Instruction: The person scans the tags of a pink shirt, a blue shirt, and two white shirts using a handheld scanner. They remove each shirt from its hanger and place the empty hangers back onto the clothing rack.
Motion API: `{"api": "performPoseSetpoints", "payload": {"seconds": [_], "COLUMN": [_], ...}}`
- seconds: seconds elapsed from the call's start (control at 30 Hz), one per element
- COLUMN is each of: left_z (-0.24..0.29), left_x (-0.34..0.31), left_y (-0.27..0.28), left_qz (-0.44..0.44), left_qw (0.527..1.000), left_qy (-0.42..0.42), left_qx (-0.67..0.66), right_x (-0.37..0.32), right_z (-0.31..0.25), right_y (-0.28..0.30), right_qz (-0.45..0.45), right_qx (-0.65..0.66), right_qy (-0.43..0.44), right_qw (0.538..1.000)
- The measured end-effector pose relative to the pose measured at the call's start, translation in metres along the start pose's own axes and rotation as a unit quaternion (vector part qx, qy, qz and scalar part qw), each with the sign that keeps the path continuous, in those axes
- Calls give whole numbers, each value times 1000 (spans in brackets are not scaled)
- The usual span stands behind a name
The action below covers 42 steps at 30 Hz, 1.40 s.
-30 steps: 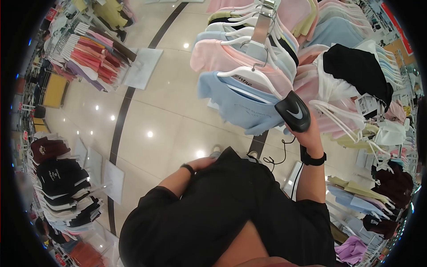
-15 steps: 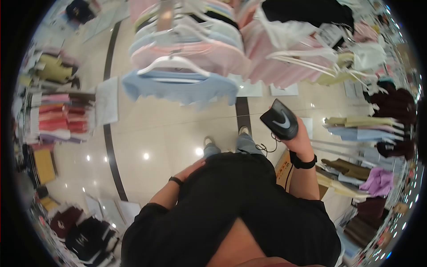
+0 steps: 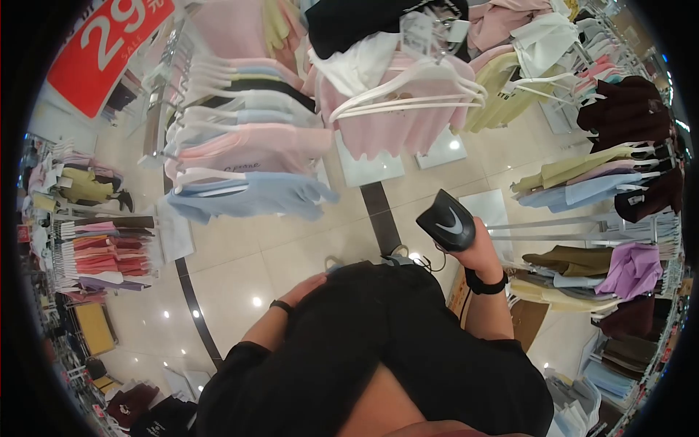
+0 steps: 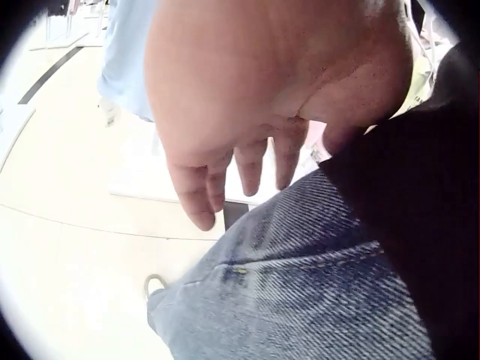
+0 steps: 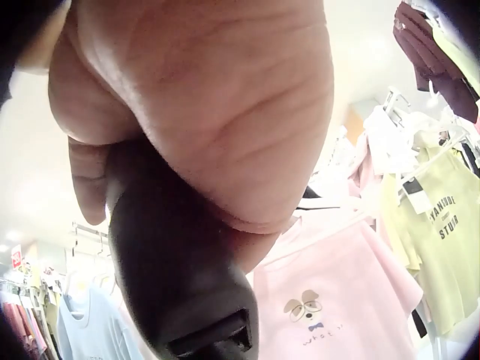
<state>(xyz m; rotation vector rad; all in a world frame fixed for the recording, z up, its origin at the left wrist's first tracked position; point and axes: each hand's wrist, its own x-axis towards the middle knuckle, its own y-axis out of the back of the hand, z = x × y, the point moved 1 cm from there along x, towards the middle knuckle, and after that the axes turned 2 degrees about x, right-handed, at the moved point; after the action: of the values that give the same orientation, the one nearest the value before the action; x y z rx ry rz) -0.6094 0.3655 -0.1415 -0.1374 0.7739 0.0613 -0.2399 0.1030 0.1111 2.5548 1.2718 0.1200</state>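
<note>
Scanner [image 3: 446, 221]: your right hand [image 3: 477, 250] grips it, fingers curled round the handle, head aimed far toward the pink shirts [image 3: 397, 120]; your left hand [image 3: 309, 287], fingers slack, rests at your hip, farther off.

Upper left: red sale sign [image 3: 109, 47] | Centre rack: pink T-shirts [image 3: 397, 120] on white hangers [image 3: 408, 91], light-blue T-shirt [image 3: 255, 198] hanging beside | Right rack: purple garment [image 3: 633, 269] among olive and blue ones | Floor [image 3: 240, 269]: glossy beige tiles crossed by a dark stripe [image 3: 381, 218]
</note>
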Motion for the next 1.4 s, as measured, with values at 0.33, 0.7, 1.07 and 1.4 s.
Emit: {"api": "performPoseSetpoints", "payload": {"seconds": [0.33,0.7,1.07,1.4], "left_z": [39,377,445,438], "left_x": [77,73,118,115], "left_y": [-51,-44,9,2], "left_qz": [194,537,549,535], "left_qw": [940,668,572,593], "left_qy": [62,-395,-354,-429], "left_qx": [273,330,497,421], "right_x": [-66,-108,-156,-139], "right_z": [57,73,96,78], "right_y": [121,157,166,160], "right_qz": [21,179,272,265], "right_qx": [18,41,58,49], "right_qy": [-33,-71,-124,-119], "right_qw": [999,980,953,956]}}
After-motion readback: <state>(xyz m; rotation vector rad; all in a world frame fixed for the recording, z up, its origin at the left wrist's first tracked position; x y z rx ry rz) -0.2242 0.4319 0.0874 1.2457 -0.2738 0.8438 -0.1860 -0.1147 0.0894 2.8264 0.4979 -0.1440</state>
